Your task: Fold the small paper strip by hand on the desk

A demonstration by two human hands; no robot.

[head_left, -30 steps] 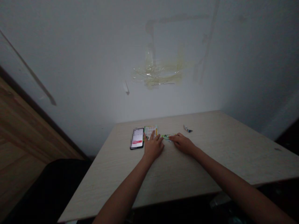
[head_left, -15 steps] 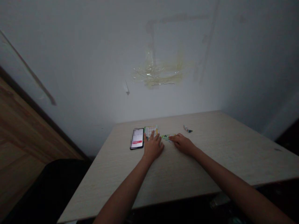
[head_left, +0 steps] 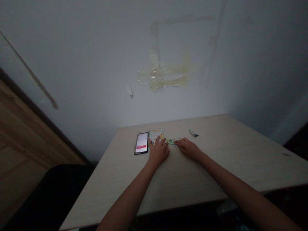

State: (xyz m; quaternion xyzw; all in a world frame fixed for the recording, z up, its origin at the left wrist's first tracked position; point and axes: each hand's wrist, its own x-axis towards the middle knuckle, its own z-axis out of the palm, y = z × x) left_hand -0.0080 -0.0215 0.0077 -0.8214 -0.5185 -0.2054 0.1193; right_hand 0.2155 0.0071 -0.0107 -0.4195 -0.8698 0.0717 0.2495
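My left hand (head_left: 158,151) lies palm down with its fingers spread, over the near part of a printed sheet or booklet (head_left: 156,134) with green and orange edges. A narrow green printed strip (head_left: 171,141) lies flat on the table between my two hands. The fingertips of my right hand (head_left: 189,148) rest on the strip's right end, fingers stretched out flat and close together. Left of the booklet is a phone (head_left: 141,143) with a lit screen, close to my left fingers. What lies under my left palm is hidden.
A small crumpled wrapper-like scrap (head_left: 193,133) lies beyond my right hand on the pale wooden table (head_left: 216,134). Behind the table rises a wall (head_left: 96,80) with peeling clear tape (head_left: 166,77). A dark object (head_left: 55,189) stands at the table's left side.
My left hand has shifted very slightly to the right, its fingers nearer the green strip. My right hand has hardly moved.
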